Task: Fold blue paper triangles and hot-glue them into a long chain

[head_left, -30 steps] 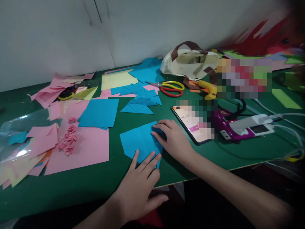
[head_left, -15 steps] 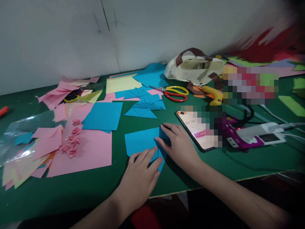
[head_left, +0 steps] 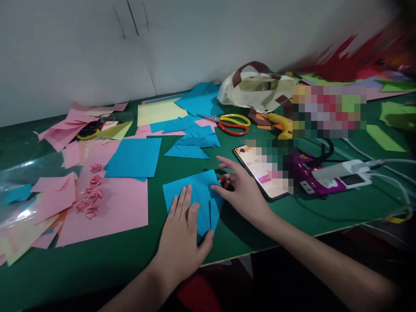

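A partly folded sheet of blue paper (head_left: pixel 203 186) lies on the table before me, with a short dark gap between its flaps near the lower right. My left hand (head_left: pixel 182 229) is laid on its left and lower part, fingers stretched out and thumb apart, at the near corner. At the right edge of the sheet is my right hand (head_left: pixel 238 186). Its thumb sits on top of the paper and curled fingers meet the edge, while the index finger points away, raised. How far those curled fingers reach under the sheet is hidden.
Left of me are a stack of blue squares (head_left: pixel 134 158), a pink sheet (head_left: pixel 126 203) with several small paper roses (head_left: pixel 94 195), and a clear plastic bag (head_left: pixel 42 162). Beyond lie folded blue pieces (head_left: pixel 191 147) and scissors (head_left: pixel 234 125). A phone (head_left: pixel 256 167) and purple power strip (head_left: pixel 300 169) stand right.
My left hand has shifted leftward and flattened on the blue paper. The right hand's index finger has lifted off, its other fingers curling at the edge. The whole view has drifted slightly.
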`<state>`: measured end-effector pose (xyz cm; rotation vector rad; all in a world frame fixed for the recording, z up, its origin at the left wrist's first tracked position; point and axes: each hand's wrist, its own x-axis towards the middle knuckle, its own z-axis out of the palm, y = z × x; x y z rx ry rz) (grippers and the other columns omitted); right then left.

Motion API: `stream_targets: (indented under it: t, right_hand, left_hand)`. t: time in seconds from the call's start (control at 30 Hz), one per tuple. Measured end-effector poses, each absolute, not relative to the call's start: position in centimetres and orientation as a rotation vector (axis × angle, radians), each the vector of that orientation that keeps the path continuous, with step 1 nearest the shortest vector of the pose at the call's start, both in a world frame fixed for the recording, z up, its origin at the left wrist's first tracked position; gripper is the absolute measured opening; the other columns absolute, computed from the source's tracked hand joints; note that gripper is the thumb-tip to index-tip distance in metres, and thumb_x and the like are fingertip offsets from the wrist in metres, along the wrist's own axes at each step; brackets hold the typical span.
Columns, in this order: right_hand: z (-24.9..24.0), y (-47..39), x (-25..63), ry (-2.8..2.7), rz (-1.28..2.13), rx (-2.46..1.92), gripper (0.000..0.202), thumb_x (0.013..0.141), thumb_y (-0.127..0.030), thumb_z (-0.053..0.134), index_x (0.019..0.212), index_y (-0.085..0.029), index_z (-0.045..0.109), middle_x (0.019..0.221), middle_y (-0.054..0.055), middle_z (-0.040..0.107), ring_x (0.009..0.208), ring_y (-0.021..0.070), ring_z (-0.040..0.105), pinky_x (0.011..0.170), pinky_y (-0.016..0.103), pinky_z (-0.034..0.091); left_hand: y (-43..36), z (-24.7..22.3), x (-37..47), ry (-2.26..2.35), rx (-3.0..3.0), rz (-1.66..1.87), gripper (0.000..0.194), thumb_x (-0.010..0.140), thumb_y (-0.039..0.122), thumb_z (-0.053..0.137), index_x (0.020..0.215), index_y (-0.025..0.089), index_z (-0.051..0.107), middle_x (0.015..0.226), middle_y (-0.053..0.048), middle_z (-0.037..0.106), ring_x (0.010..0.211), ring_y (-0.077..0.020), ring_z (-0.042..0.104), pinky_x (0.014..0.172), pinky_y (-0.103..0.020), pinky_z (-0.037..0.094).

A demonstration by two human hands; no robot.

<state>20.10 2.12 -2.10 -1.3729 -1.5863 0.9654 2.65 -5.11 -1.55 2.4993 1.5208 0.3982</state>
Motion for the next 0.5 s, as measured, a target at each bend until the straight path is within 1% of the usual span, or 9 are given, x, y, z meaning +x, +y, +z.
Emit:
stream_targets:
  t: [0.03, 0.1, 0.17, 0.23, 0.3, 0.37, 0.43, 0.5]
  right_hand:
    - [-2.1, 2.2, 20.2, -1.542, 1.017, -1.350, 0.055, 0.072, -0.021, 0.064, 0.125, -0.022, 0.048, 0.104, 0.007, 0.054, 0.070, 0.0126, 0.057, 0.059, 0.027, 0.051]
    - [-2.2, 2.3, 20.3, -1.557, 1.037, -1.306, 0.034, 0.074, -0.021, 0.063, 0.108, -0.020, 0.058, 0.094, 0.005, 0.057, 0.070, 0.0128, 0.058, 0.060, 0.027, 0.051]
    - [-2.1, 2.4, 20.5, -1.733, 0.929, -1.224, 0.016, 0.079, -0.020, 0.058, 0.093, -0.020, 0.065, 0.089, 0.005, 0.059, 0.075, 0.0136, 0.059, 0.065, 0.028, 0.052]
    - [-2.1, 2.5, 20.8, -1.988, 0.751, -1.037, 0.015, 0.084, -0.018, 0.053, 0.088, -0.021, 0.067, 0.095, 0.006, 0.061, 0.085, 0.0148, 0.060, 0.072, 0.029, 0.052]
    - [-2.2, 2.7, 21.1, -2.205, 0.583, -0.826, 0.018, 0.087, -0.017, 0.049, 0.090, -0.020, 0.067, 0.100, 0.008, 0.063, 0.093, 0.0163, 0.059, 0.079, 0.033, 0.051]
    - [-2.3, 2.8, 21.4, -2.339, 0.463, -0.710, 0.019, 0.089, -0.019, 0.048, 0.093, -0.018, 0.067, 0.103, 0.009, 0.064, 0.095, 0.0176, 0.058, 0.082, 0.036, 0.051]
    - [-2.3, 2.9, 21.5, -2.417, 0.410, -0.671, 0.021, 0.090, -0.020, 0.046, 0.095, -0.017, 0.066, 0.104, 0.009, 0.065, 0.096, 0.0179, 0.058, 0.082, 0.037, 0.051]
    - [-2.3, 2.9, 21.5, -2.452, 0.410, -0.653, 0.023, 0.091, -0.020, 0.044, 0.095, -0.017, 0.066, 0.106, 0.009, 0.065, 0.098, 0.0177, 0.057, 0.082, 0.035, 0.052]
  left_hand:
    - [-5.2, -1.7, 2.6, 1.530, 2.504, 0.411, 0.038, 0.083, 0.031, 0.048, 0.114, 0.010, 0.046, 0.145, -0.025, 0.028, 0.137, -0.0338, 0.015, 0.105, -0.057, 0.028]
    - [-5.2, -1.8, 2.6, 1.546, 2.499, 0.426, 0.035, 0.083, 0.031, 0.048, 0.112, 0.011, 0.046, 0.146, -0.024, 0.026, 0.138, -0.0338, 0.013, 0.105, -0.058, 0.026]
    - [-5.3, -1.9, 2.6, 1.565, 2.487, 0.441, 0.032, 0.083, 0.030, 0.049, 0.110, 0.012, 0.046, 0.147, -0.023, 0.022, 0.138, -0.0352, 0.009, 0.105, -0.058, 0.025]
    - [-5.4, -2.0, 2.7, 1.584, 2.482, 0.455, 0.034, 0.082, 0.030, 0.050, 0.109, 0.011, 0.045, 0.148, -0.025, 0.019, 0.138, -0.0366, 0.007, 0.105, -0.058, 0.025]
    - [-5.5, -2.1, 2.7, 1.603, 2.487, 0.462, 0.038, 0.082, 0.030, 0.050, 0.112, 0.008, 0.043, 0.147, -0.027, 0.017, 0.138, -0.0373, 0.006, 0.105, -0.058, 0.025]
    - [-5.5, -2.2, 2.7, 1.623, 2.494, 0.447, 0.045, 0.082, 0.030, 0.050, 0.119, 0.007, 0.040, 0.148, -0.028, 0.014, 0.138, -0.0375, 0.007, 0.105, -0.058, 0.025]
    - [-5.5, -2.2, 2.8, 1.637, 2.501, 0.408, 0.054, 0.082, 0.031, 0.050, 0.128, 0.010, 0.034, 0.149, -0.025, 0.012, 0.137, -0.0379, 0.009, 0.104, -0.058, 0.026]
    - [-5.4, -2.1, 2.8, 1.645, 2.506, 0.357, 0.060, 0.082, 0.033, 0.051, 0.135, 0.015, 0.030, 0.151, -0.022, 0.010, 0.137, -0.0386, 0.011, 0.103, -0.058, 0.027]
